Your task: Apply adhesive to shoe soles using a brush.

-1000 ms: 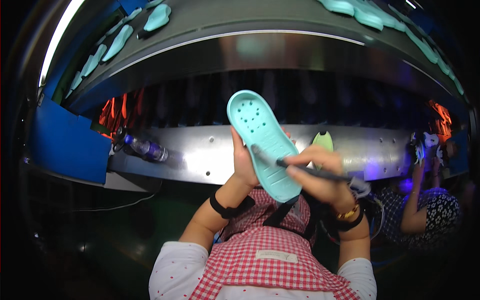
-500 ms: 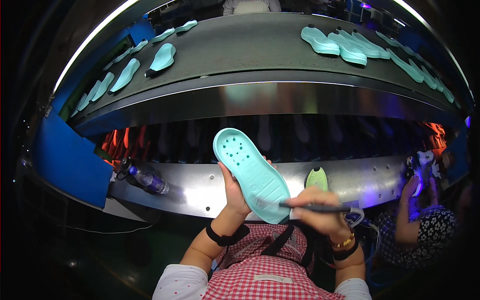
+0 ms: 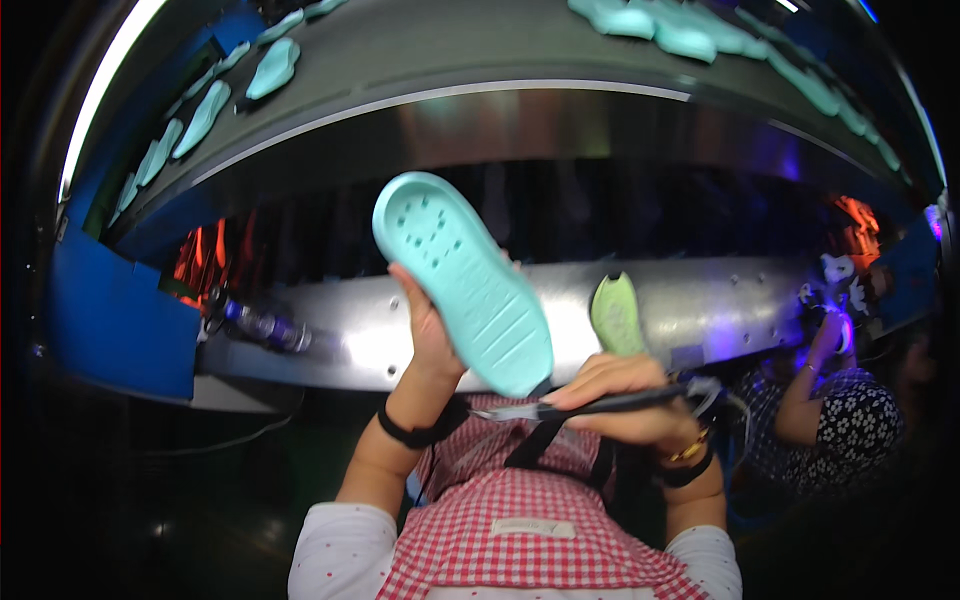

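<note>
A light teal shoe sole is held up at a slant, its rounded end with several small holes pointing away and left. My left hand grips it from the left side and below, with some fingers hidden behind it. At its near end sits a small black tab. My right hand is closed around a black-handled brush. The brush's pale tip points left, just below the sole's near end and apart from it. Beyond my right hand a green sole-shaped piece lies on the metal ledge.
Several teal soles lie on the dark conveyor belt ahead, on both sides. A clear bottle lies on the ledge at left. Orange-lit openings show beneath the belt. Another person works at the right.
The brush has come off the sole's near end and now sits below it, with its tip further left. The whole view has shifted, so belt and ledge appear higher.
</note>
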Demonstrator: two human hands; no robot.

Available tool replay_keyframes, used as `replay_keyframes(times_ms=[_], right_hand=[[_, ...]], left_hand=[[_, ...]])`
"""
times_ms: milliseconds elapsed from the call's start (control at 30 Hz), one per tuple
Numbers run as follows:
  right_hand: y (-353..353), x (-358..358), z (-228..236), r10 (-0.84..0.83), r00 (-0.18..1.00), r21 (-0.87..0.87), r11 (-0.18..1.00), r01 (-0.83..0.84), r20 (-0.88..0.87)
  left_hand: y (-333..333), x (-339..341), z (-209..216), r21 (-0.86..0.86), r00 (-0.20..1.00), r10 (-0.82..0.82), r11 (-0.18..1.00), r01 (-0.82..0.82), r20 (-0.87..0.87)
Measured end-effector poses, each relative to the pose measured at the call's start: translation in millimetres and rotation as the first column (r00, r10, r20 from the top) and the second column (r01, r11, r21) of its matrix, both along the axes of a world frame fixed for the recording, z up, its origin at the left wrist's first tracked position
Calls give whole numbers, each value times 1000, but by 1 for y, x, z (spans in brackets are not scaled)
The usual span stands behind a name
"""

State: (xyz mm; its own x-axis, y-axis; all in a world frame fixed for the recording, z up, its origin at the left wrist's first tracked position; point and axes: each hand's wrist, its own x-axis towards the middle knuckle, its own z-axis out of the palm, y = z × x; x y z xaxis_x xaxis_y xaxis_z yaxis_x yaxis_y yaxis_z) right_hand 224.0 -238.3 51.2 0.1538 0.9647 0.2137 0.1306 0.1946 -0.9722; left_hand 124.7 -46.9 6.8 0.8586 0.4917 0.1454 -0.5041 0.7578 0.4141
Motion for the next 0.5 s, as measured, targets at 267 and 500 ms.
replay_keyframes(times_ms=[267,500], right_hand=[[-1,7,-12,-35,999,23,999,36,-6],[10,-7,-29,-130,641,-40,987,153,-756]], left_hand=[[3,2,3,9,999,-47,999,47,8],[-21,-11,21,43,961,77,997,-68,-265]])
